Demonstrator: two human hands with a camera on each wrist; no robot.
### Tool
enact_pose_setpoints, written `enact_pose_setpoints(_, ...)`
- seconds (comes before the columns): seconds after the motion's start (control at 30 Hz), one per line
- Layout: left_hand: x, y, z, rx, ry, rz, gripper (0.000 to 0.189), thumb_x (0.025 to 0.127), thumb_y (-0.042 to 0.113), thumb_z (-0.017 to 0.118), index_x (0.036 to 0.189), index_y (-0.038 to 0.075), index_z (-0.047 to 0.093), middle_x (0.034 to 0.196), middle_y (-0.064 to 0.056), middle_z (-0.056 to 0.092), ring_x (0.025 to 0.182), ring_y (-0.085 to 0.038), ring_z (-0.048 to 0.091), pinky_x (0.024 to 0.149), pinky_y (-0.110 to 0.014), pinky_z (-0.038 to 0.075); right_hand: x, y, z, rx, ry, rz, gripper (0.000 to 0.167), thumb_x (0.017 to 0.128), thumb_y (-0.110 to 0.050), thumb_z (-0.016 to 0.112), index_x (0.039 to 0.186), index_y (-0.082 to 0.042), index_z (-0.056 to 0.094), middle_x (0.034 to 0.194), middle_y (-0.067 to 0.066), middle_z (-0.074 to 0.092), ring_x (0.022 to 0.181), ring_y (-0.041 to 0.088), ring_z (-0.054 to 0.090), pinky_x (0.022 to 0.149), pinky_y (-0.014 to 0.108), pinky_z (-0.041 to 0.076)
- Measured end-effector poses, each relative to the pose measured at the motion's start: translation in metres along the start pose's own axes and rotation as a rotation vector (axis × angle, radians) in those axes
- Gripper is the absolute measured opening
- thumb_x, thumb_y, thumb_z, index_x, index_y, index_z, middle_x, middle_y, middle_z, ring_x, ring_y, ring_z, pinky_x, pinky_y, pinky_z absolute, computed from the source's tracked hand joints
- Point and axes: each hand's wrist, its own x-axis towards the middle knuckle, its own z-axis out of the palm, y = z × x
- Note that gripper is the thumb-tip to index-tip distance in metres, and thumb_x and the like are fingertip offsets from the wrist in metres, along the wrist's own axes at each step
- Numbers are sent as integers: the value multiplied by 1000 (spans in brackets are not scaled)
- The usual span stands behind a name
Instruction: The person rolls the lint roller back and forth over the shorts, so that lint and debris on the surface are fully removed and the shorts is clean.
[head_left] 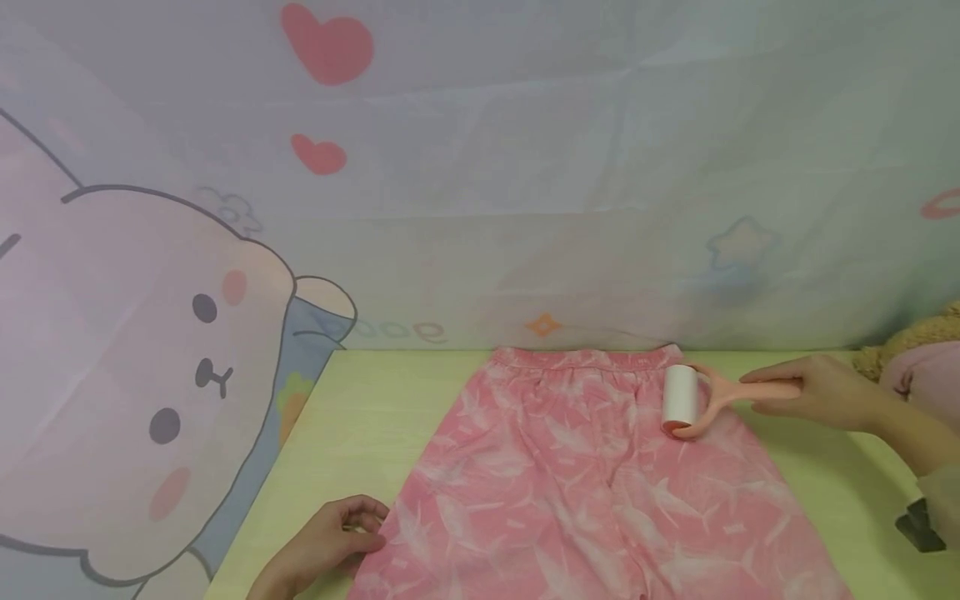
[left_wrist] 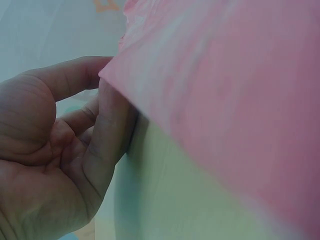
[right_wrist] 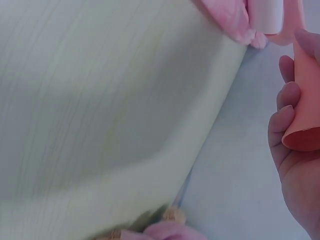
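Pink pants (head_left: 570, 467) with a pale leaf-like print lie spread out, their gathered waistband at the far edge of the table. My right hand (head_left: 828, 392) grips the peach handle of a lint roller (head_left: 681, 396). The roller's white cylinder is on the pants near the right end of the waistband. In the right wrist view, fingers (right_wrist: 289, 97) curl round the handle. At the left side of the pants, my left hand (head_left: 330, 537) pinches the fabric's edge between thumb and finger, as the left wrist view shows the cloth (left_wrist: 210, 90) lifted there.
The pale yellow-green table (head_left: 360, 425) ends against a hanging cloth (head_left: 480, 183) printed with hearts and a cartoon animal. At the right edge sits a plush toy (head_left: 922, 362) in tan and pink, close to my right forearm. A small black object (head_left: 921, 527) is by the right sleeve.
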Motion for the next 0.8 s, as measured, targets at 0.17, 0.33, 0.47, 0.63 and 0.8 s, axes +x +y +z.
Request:
enact_pose_setpoints(0.17,0,-2,1,-1,-1,5,34,89,14,81,117,2,68,94,-7,66,81,-22,64,63,-33,55,10,-3,12,36,27,-67,43,91,-35,82,128,-15,75,124,14,72,77,6,65,63,29,49)
enact_pose_setpoints(0.33,-2,0,2,-20,0,1,34,89,14,81,117,2,68,95,-7,65,81,-22,64,63,-33,55,19,-8,24,11,77,-118,39,89,-34,84,124,-20,77,121,6,74,96,5,67,71,29,54)
enact_pose_setpoints(0.47,-2,1,3,-37,-4,-5,34,89,14,81,118,2,67,95,-7,65,80,-21,65,62,-33,55,25,-18,31,23,90,-131,39,88,-35,85,123,-20,78,119,3,75,100,8,67,74,29,55)
enact_pose_setpoints(0.63,-2,2,4,-32,-1,2,34,89,14,81,118,2,67,95,-7,65,80,-21,64,62,-33,54,35,-30,39,40,98,-114,39,87,-33,87,123,-20,78,119,5,75,96,9,66,71,29,51)
enact_pose_setpoints(0.8,-3,4,5,-30,2,12,33,89,13,80,118,1,67,94,-7,65,78,-21,63,60,-32,53,45,-39,48,33,117,-133,37,87,-26,87,122,-20,78,118,5,75,90,10,64,69,29,49)
